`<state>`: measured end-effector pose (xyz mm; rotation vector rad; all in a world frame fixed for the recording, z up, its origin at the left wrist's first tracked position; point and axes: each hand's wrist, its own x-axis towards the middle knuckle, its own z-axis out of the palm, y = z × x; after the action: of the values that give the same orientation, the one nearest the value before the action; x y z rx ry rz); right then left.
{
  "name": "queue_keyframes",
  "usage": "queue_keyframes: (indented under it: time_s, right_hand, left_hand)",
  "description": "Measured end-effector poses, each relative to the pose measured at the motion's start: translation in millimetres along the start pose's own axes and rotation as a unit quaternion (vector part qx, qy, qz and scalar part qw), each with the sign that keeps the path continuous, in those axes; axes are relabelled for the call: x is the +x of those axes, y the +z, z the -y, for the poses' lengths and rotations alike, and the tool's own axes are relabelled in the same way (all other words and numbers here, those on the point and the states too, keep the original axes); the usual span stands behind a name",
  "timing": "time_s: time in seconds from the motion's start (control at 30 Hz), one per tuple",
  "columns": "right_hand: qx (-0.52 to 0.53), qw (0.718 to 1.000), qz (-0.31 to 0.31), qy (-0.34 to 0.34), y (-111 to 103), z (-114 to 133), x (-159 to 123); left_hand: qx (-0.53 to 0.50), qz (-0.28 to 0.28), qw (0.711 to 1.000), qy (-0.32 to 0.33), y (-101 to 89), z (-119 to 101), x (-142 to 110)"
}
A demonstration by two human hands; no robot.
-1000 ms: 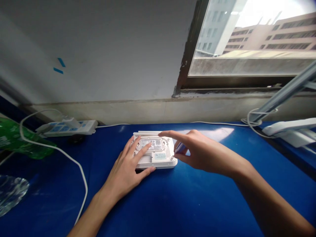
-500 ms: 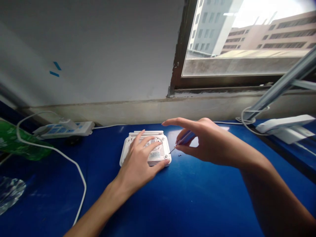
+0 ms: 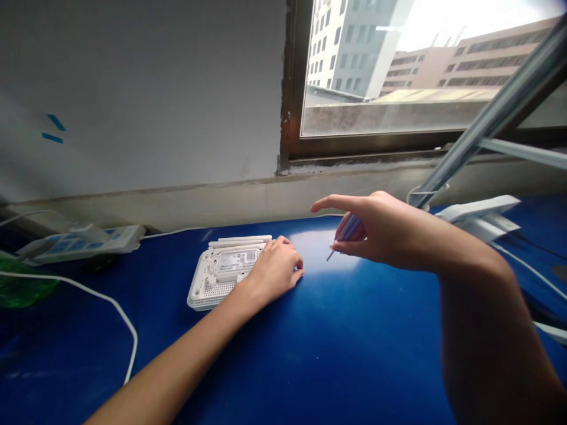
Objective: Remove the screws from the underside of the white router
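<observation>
Left hand (image 3: 274, 270): yours, fingers together, resting flat over the 3 o'clock edge of a white router (image 3: 221, 278), not gripping it.
Router: underside up on a blue table (image 3: 354, 354) (antennas (image 3: 239, 242) folded flat at 12 o'clock).
Right hand (image 3: 381, 227): yours, raised off the table at the router's 3 o'clock, fingers and thumb clamped on a small screwdriver (image 3: 348, 229), index finger stretched free.

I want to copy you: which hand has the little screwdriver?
The right hand pinches the thin screwdriver in its fingers; the left hand holds no tool, resting on the white router.
</observation>
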<state>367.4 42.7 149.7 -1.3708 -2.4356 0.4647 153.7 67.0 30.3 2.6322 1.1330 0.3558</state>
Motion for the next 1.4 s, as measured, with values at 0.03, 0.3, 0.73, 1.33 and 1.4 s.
queue_keyframes:
  time_s: [0.03, 0.3, 0.73, 1.33, 1.4]
  right_hand:
    - [0.001, 1.0, -0.002, 0.004, -1.1, -1.7, -0.7]
    - [0.006, 1.0, -0.003, 0.004, -1.0, -8.3, -0.1]
    - [0.017, 1.0, 0.014, 0.011, -0.2, -10.9, 0.5]
    - [0.054, 0.998, 0.045, -0.006, 15.9, -2.6, 13.7]
    - [0.081, 0.995, 0.048, -0.011, 22.6, 5.1, 19.0]
  left_hand:
    - [0.004, 0.005, 1.0, -0.002, 0.5, -0.9, 1.9]
    - [0.011, 0.015, 1.0, -0.003, 0.9, 0.4, -1.5]
    - [-0.009, 0.025, 0.999, 0.03, 2.6, -4.8, -7.1]
    - [-0.019, -0.034, 0.999, -0.003, -24.6, 25.4, -63.1]
    - [-0.007, -0.02, 1.0, -0.019, -33.8, 39.4, -82.0]
